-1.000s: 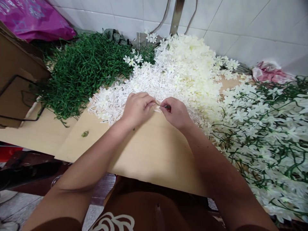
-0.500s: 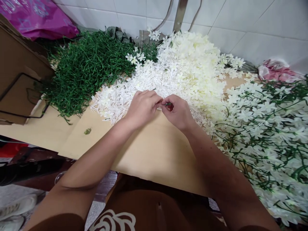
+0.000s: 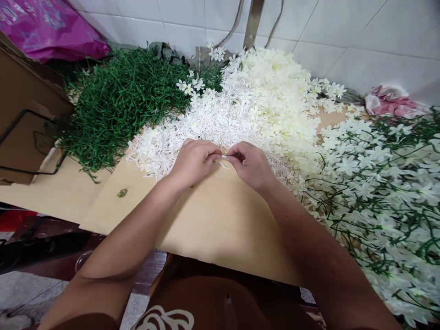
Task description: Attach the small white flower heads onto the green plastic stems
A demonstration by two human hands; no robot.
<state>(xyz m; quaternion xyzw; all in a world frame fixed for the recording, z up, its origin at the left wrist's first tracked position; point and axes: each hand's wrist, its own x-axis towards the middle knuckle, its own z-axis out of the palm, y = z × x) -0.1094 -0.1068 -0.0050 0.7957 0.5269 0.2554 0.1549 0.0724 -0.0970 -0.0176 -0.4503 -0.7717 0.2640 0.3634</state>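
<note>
My left hand (image 3: pixel 195 161) is closed in a pinch at the near edge of a pile of thin white plastic stamens (image 3: pixel 220 117). A small white artificial flower piece (image 3: pixel 223 156) shows between its fingertips and those of my right hand (image 3: pixel 253 166). My right hand pinches a short dark green plastic stem (image 3: pixel 238 156), partly hidden by the fingers. The tips of both hands are close together, with the white piece and the green stem in line. A few loose white strands lie just below the fingertips.
Green plastic stems (image 3: pixel 120 101) are heaped at the left, pale yellow-white petals (image 3: pixel 278 91) at the back centre. Finished-looking white flowers on green stems (image 3: pixel 374 192) spread at the right. A cardboard box (image 3: pixel 27 110) stands at far left; a tan board (image 3: pixel 220 220) lies in front.
My fingertips have moved a little apart and slightly left, and a white piece now shows between them. The whole view has shifted slightly.
</note>
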